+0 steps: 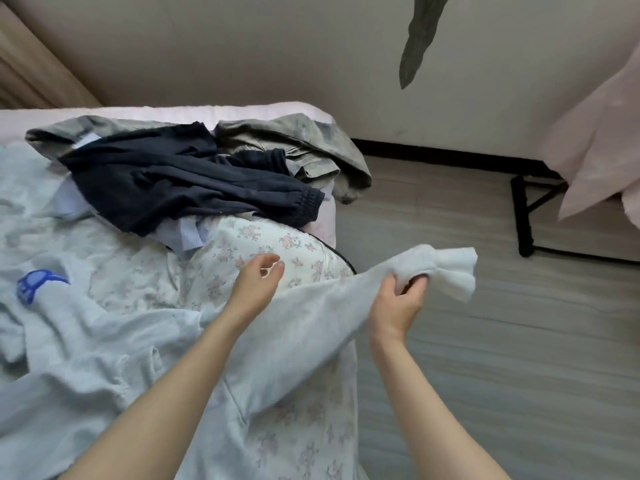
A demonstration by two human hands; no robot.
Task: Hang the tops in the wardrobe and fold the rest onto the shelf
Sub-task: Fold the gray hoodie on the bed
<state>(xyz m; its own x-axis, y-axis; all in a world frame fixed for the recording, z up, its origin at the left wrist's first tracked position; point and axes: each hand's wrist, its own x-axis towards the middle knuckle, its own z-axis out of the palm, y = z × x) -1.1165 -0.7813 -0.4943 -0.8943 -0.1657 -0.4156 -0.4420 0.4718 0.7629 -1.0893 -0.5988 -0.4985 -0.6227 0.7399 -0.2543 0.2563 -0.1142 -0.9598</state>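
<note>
Right hand (pixel 398 303): fingers curled round the cuff end of a pale blue sweatshirt (pixel 104 358), sleeve drawn out past the bed edge (pixel 332 223) over open grey floor (pixel 485 341). Left hand (pixel 256 285): fingers loosely bent and apart, holding nothing, above a floral garment (pixel 270 244). Sweatshirt body lies on the bed, its blue printed emblem (pixel 34 284) unreadable; navy trousers (pixel 180 181) and a grey-green garment (pixel 311 147) lie beyond, near the far corner.

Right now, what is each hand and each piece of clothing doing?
Right hand: grips the pale blue top's sleeve near the cuff.
Left hand: open, holding nothing.
Pale blue top: crumpled on the bed, sleeve pulled out.
Navy trousers: heaped, unfolded.
Grey garment: rumpled at the bed's corner.
</note>
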